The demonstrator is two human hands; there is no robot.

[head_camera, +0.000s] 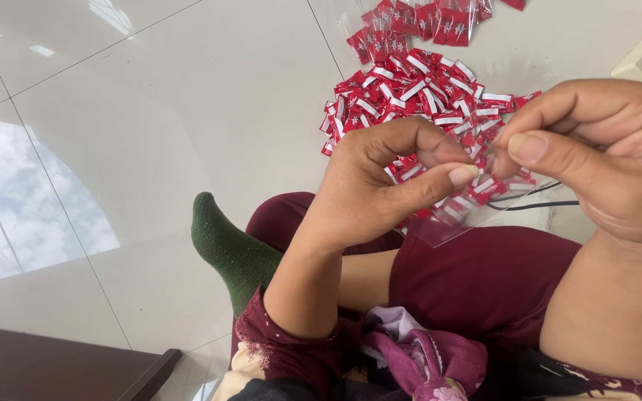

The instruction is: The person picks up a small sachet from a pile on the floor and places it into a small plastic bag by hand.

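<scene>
1. Nearest the camera, I see a lap in dark maroon trousers and a foot in a dark green sock resting on the glossy white tiled floor.
2. Above the lap, my left hand and right hand hold a small clear plastic bag between them.
3. The bag is transparent and flat, with several small red-and-white wrapped packets showing inside it.
4. Its long axis runs from lower left to upper right; the mouth points up toward the fingertips and the closed end hangs down toward the lap.
5. The left hand's thumb and forefinger are pinched shut on the bag's upper edge; the right hand's thumb and forefinger pinch the same edge just beside them.
6. The fingers cover the bag's opening, so I cannot tell whether it is sealed.
7. Two thin black cords run behind the bag toward the right.
8. Farther off, a loose heap of the same red-and-white packets lies on the floor.
9. Beyond it are filled clear bags of red packets, cut off by the top edge.
</scene>
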